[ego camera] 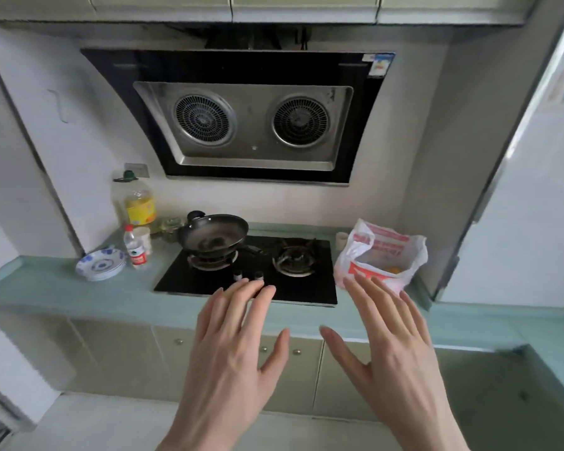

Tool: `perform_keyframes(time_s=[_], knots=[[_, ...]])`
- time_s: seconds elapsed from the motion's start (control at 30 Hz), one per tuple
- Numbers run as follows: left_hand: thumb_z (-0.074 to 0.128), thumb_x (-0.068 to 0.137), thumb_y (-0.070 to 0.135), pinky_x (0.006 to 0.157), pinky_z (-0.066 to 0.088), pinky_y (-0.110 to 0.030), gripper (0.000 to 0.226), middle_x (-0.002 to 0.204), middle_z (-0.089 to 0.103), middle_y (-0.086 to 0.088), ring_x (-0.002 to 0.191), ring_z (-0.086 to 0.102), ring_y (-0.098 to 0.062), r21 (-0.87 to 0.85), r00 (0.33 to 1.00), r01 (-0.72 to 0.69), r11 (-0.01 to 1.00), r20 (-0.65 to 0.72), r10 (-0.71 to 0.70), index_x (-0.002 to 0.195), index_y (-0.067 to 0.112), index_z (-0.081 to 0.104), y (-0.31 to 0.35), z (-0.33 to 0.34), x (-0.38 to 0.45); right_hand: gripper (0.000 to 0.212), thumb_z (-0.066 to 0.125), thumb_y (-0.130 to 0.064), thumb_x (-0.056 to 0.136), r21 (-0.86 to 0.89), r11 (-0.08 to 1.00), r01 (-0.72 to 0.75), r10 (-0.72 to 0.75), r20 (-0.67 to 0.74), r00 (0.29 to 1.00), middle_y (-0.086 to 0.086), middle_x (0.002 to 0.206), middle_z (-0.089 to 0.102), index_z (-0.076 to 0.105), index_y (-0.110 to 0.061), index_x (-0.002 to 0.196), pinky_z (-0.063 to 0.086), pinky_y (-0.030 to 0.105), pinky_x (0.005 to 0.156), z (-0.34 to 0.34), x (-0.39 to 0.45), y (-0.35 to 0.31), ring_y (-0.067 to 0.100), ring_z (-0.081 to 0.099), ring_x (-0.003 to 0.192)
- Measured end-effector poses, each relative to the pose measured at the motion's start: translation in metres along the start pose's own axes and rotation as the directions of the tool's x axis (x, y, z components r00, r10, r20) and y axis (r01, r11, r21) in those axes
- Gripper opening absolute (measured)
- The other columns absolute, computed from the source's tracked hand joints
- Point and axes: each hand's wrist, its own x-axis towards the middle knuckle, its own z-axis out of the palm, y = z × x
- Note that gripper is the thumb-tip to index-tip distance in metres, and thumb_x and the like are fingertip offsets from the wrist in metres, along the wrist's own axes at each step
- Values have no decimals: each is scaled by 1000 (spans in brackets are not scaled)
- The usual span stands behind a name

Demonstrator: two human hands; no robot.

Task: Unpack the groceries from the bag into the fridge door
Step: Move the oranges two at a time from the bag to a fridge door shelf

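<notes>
Both hands are spread flat and hold nothing. The bag [380, 255] stands upright right of the stove [248, 275], just beyond the right hand [391, 353]; the left hand [232, 349] is farther.

Green countertop [62, 288], pale tiled walls [79, 141]

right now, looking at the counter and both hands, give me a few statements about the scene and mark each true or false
1. The plastic bag sits on the counter right of the hob. True.
2. The right hand grips the bag. False: it is held out with straight fingers and holds nothing.
3. The wok rests on the left burner. True.
4. The left hand holds the water bottle. False: the bottle stands on the counter beside the plates, and the hand is empty.
5. Something orange shows inside the bag. True.
</notes>
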Motion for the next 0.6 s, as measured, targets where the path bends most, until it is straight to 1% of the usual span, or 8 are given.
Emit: perform_keyframes(time_s=[0.13,0.27,0.33,0.43,0.6], knots=[[59,95,42,111,44,-45,51,138,60,-1,134,56,-24,-64,998,-47,997,39,49,137,13,62,18,39,19,68,53,-61,96,-26,998,-58,57,-36,998,-4,152,54,53,-19,149,40,49,117,0,-3,38,16,46,146],[60,96,44,115,39,-38,52,138,60,1,134,54,-21,-103,992,-89,991,75,97,138,13,61,28,84,43,67,55,-60,96,-30,991,-133,132,-52,990,-3,151,55,53,-17,148,46,50,111,9,0,75,18,50,142],[58,97,44,116,38,-37,52,137,60,2,133,55,-21,-130,991,-102,986,77,113,138,13,60,33,108,59,67,54,-60,96,-40,985,-170,168,-48,985,-4,150,55,53,-18,148,48,49,109,14,5,92,17,51,141],[54,98,45,113,42,-39,52,136,61,2,132,55,-20,-172,989,-111,979,74,126,138,12,61,37,147,88,65,57,-59,95,-68,972,-224,221,-44,974,-7,150,54,52,-21,148,48,44,110,23,19,122,15,53,138],[55,97,43,111,43,-35,50,134,61,0,129,57,-21,-232,989,-91,969,93,116,134,11,62,33,213,142,62,55,-57,95,-82,945,-315,314,-30,949,-10,150,53,51,-25,147,50,40,107,49,65,173,14,56,134]])
